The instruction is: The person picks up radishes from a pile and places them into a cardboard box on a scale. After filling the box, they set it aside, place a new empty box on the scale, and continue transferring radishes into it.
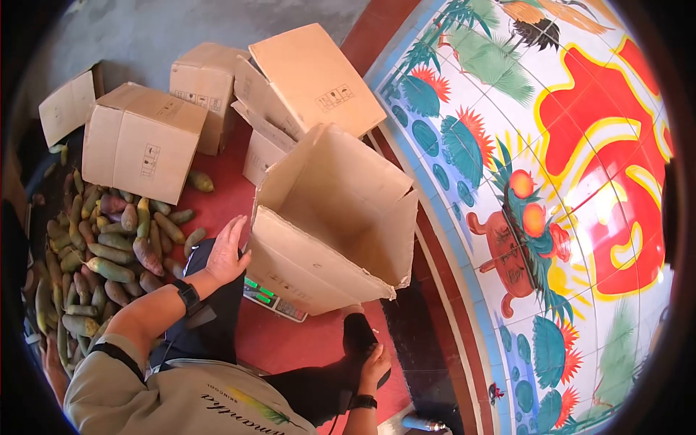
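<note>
While long vegetables (110,270) heap the floor at far left, below other boxes (141,141), your left hand (228,255), fingers spread and seemingly empty, is nearest the open box (312,254), with nothing visibly between; the box lies just rightward, above a lit scale (262,296), its long near rim slanting down rightward. Your right hand (375,366), farther off, curls at a dark shape (357,337), grip unclear, short of the tiled wall (500,109).

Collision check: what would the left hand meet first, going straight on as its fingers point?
Likely the left side of the open box, right by the left hand. Depth is unclear, so it might pass over the rim.
</note>
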A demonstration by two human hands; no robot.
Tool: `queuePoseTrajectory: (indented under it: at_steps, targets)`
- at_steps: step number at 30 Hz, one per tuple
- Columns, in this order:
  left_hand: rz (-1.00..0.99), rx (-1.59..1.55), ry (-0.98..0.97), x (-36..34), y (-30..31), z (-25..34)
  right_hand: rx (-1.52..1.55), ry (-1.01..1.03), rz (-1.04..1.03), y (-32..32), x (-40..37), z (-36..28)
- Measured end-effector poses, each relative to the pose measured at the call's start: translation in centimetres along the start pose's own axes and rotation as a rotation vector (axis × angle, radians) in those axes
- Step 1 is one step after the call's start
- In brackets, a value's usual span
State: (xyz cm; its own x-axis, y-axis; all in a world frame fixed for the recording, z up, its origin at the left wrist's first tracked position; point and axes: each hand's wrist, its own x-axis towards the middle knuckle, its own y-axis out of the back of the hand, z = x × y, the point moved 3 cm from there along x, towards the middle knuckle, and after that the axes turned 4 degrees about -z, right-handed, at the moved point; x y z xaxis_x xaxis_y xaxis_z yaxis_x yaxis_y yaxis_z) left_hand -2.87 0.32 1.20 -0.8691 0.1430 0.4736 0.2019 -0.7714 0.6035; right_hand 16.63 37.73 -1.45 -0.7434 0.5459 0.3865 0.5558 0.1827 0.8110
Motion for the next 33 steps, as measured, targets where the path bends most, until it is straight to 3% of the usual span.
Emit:
queuePoseTrajectory:
  at_steps: [5,12,21,26,28,31,33]
  targets:
    - [-0.014,0.024,-0.018,0.0,-0.2,0.1,0.109,-0.026,-0.011,0.8,-0.1,-1.2]
    - [-0.024,0.060,-0.065,0.0,-0.5,0.1,0.214,0.031,0.060,-1.5,-0.2,2.3]
    - [-0.009,0.077,-0.083,0.0,-0.6,0.2,0.190,0.028,0.049,-1.2,-0.2,2.3]
    - [0.003,0.094,-0.056,0.2,-0.3,0.4,0.405,-0.086,0.046,-0.8,0.1,2.9]
    - [-0.021,0.066,-0.049,0.1,-0.4,0.5,0.591,-0.204,0.083,0.4,0.8,2.9]
    - [-0.015,0.081,-0.035,0.1,-0.3,0.5,0.602,-0.077,0.192,3.4,2.9,3.9]
    - [-0.012,0.070,-0.036,0.0,-0.2,0.6,0.674,-0.157,0.303,5.8,4.7,5.1]
